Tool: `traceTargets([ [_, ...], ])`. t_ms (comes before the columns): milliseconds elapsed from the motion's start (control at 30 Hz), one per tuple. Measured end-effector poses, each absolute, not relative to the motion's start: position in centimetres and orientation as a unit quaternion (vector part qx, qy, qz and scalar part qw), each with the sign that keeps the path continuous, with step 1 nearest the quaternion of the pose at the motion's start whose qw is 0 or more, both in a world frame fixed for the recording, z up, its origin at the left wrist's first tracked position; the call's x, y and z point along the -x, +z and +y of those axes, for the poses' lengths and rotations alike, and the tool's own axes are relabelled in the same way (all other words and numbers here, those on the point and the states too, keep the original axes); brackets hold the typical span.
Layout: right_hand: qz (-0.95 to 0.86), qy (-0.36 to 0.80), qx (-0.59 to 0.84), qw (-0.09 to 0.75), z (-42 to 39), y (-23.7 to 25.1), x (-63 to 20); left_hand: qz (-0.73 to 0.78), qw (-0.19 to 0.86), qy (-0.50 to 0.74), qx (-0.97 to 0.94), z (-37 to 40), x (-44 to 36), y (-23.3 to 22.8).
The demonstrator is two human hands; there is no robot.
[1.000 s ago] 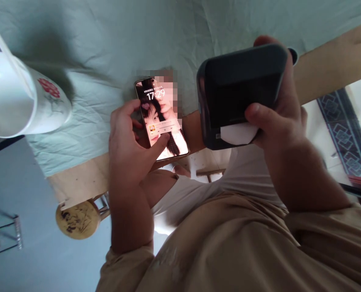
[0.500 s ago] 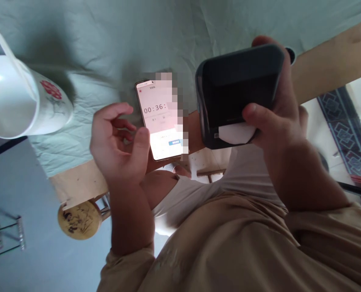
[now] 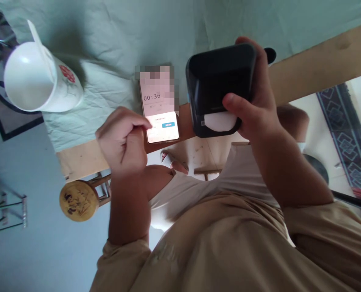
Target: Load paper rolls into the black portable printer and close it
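My right hand [image 3: 255,99] grips a black box-shaped device [image 3: 212,77] with rounded corners, its thumb lying across the dark face. A white rounded patch shows near the device's lower edge; what kind of device it is I cannot tell. A lit smartphone [image 3: 157,108] lies on the table edge, showing "00:36" and a blue button, with its upper part pixelated. My left hand [image 3: 122,140] is at the phone's lower left, fingers curled in and the index fingertip over the screen. Whether that fingertip touches the glass I cannot tell.
A white paper cup [image 3: 31,79] with a red print and a pale handle sticking out stands at the left on the green cloth [image 3: 113,36]. Below the wooden table edge [image 3: 81,160] is a round wooden stool [image 3: 78,200]. A patterned rug [image 3: 346,142] lies on the floor at right.
My left hand has turned and curled its fingers, bringing the index finger over the phone's lower screen. The device in my right hand now appears farther left. The view has shifted slightly.
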State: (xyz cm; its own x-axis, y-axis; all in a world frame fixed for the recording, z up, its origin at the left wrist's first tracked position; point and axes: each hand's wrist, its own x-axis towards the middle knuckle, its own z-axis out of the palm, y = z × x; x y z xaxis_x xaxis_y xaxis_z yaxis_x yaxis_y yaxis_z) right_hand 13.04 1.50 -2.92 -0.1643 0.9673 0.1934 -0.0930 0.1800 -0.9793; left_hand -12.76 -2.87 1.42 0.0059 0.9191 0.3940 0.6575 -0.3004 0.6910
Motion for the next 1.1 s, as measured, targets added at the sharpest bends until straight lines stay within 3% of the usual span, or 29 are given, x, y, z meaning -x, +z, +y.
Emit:
traceTargets([
  [233, -0.557, 0.522, 0.370, 0.530, 1.5, -2.7, -13.0, 0.543, 0.134, 0.336, -0.758, -2.2, 12.6, 0.3],
  [467, -0.558, 0.517, 0.386, 0.522, 1.4, -2.9, -13.1, 0.557, 0.068, 0.422, -0.712, -1.6, 13.9, -0.7],
  [800, -0.574, 0.527, 0.357, 0.515, 1.1, -2.7, -13.4, 0.653, 0.125, 0.250, -0.704, 0.7, 14.2, -0.8],
  [1100, -0.613, 0.477, 0.353, 0.522, 1.3, -2.1, -13.3, 0.582, 0.106, 0.272, -0.759, 0.2, 14.2, -0.8],
])
